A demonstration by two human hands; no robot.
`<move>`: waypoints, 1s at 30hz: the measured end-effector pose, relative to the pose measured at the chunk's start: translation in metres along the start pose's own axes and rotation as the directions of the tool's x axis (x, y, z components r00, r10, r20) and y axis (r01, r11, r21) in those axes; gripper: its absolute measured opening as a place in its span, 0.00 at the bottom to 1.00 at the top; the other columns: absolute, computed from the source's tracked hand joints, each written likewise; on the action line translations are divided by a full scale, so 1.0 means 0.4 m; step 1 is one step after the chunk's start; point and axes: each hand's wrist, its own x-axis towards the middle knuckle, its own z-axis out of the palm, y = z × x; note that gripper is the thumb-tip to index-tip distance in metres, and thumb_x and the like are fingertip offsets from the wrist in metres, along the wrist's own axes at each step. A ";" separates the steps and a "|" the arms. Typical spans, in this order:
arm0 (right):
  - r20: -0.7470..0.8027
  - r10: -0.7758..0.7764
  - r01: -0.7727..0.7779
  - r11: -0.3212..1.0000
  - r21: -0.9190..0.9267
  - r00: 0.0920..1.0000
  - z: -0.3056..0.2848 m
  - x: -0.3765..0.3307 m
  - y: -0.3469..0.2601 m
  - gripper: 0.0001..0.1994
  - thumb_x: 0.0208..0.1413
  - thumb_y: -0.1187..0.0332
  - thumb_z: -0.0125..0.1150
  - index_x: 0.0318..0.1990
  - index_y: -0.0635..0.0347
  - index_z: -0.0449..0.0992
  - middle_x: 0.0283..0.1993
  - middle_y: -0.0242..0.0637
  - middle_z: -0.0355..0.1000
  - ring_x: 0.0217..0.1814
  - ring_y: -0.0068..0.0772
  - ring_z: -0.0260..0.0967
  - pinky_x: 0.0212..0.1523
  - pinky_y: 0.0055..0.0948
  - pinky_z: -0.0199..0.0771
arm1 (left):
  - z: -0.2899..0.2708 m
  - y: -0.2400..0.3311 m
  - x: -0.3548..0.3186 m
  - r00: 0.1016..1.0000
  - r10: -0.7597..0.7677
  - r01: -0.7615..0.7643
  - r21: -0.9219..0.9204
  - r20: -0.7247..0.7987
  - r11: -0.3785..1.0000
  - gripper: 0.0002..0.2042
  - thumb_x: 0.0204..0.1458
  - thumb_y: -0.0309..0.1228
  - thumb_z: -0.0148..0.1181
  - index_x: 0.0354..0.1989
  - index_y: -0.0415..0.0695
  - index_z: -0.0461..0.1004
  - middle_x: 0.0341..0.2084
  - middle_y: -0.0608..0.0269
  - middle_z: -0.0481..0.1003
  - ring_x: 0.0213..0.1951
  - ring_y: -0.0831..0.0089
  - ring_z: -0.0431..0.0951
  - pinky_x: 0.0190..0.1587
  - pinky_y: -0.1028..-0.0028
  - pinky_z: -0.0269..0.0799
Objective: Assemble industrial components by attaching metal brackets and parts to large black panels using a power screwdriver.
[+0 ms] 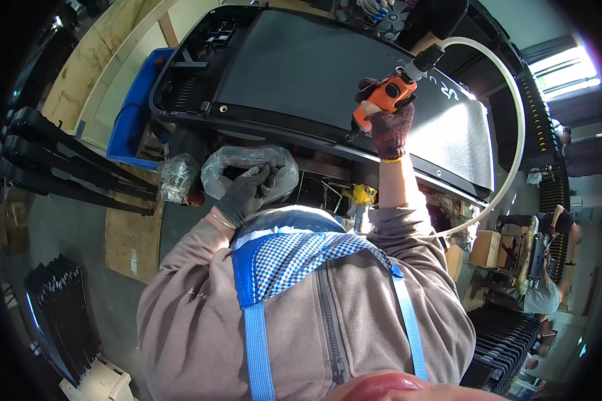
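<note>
An orange air screwdriver (398,89) is gripped in my right hand (389,127), which wears a dark red and black knit glove. The tool is above the right part of a long black treadmill deck (294,63), and a pale hose (520,120) curves away from its grey and black end. My left hand (246,194), in a dark grey glove, is over a container lined with clear plastic (214,168), close to my body. Its fingers are pinched together; whatever they may hold is too small to make out.
To the left of the deck stands a blue bin (128,130). Black upright parts (60,150) lean out at the far left. Across the deck, another person's gloved hand (374,8) shows. A yellow-wrapped item (363,194) lies below the deck's near edge; cardboard boxes (485,248) sit at right.
</note>
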 end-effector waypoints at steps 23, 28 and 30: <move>0.245 -0.246 0.092 0.857 0.507 0.938 0.193 -0.115 -0.017 0.23 0.33 0.74 0.68 0.41 0.62 0.67 0.40 0.44 0.73 0.44 0.39 0.73 0.47 0.38 0.76 | 0.106 0.050 -0.081 0.983 0.135 -0.154 0.166 0.125 0.974 0.14 0.57 0.33 0.60 0.49 0.42 0.72 0.34 0.70 0.75 0.30 0.83 0.73 0.30 0.85 0.66; 0.347 -0.266 0.063 0.864 0.499 0.900 0.224 -0.095 0.001 0.21 0.40 0.72 0.66 0.42 0.60 0.65 0.40 0.49 0.72 0.40 0.44 0.73 0.50 0.51 0.74 | 0.051 0.098 -0.064 0.956 0.161 -0.244 0.365 0.244 0.899 0.12 0.57 0.32 0.59 0.47 0.43 0.73 0.33 0.70 0.74 0.28 0.83 0.71 0.27 0.85 0.63; 0.358 -0.280 0.079 0.871 0.485 0.891 0.250 -0.085 0.009 0.21 0.40 0.72 0.66 0.43 0.61 0.65 0.40 0.49 0.72 0.41 0.44 0.74 0.50 0.49 0.74 | 0.033 0.116 -0.057 0.935 0.110 -0.194 0.227 0.336 0.954 0.11 0.57 0.32 0.59 0.46 0.43 0.74 0.33 0.70 0.74 0.28 0.83 0.71 0.26 0.85 0.62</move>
